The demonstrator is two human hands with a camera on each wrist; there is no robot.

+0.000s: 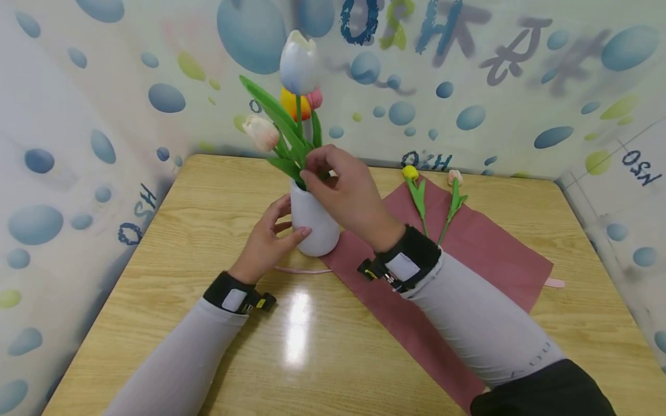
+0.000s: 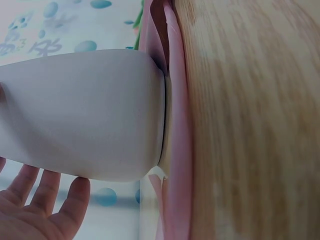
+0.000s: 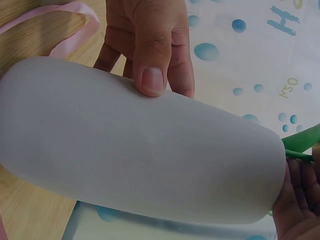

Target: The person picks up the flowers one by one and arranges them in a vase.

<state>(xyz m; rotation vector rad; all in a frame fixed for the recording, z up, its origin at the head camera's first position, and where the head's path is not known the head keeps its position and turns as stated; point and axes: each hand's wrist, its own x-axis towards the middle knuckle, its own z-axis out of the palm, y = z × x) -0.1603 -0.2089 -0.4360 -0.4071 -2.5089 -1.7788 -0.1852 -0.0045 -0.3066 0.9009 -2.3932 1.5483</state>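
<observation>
A white vase (image 1: 316, 228) stands on the table, holding several artificial tulips. My left hand (image 1: 266, 240) grips its side, thumb in front and fingers around the far left; the right wrist view shows the thumb pressing on the wall. At the rim, my right hand (image 1: 351, 196) pinches a green tulip stem (image 3: 299, 154) between thumb and fingers; which bloom it carries is hard to tell. A white-blue tulip (image 1: 299, 63) rises highest. Below it are an orange-yellow tulip (image 1: 294, 105) and a pink one, with a pale pink tulip (image 1: 261, 133) leaning left.
Dark pink wrapping paper (image 1: 499, 254) lies right of the vase, partly under my right forearm. On it rest a yellow tulip (image 1: 411, 173) and a pale pink tulip (image 1: 455, 179). A pink ribbon (image 2: 180, 125) runs along the table by the vase's base. A patterned wall covering stands behind.
</observation>
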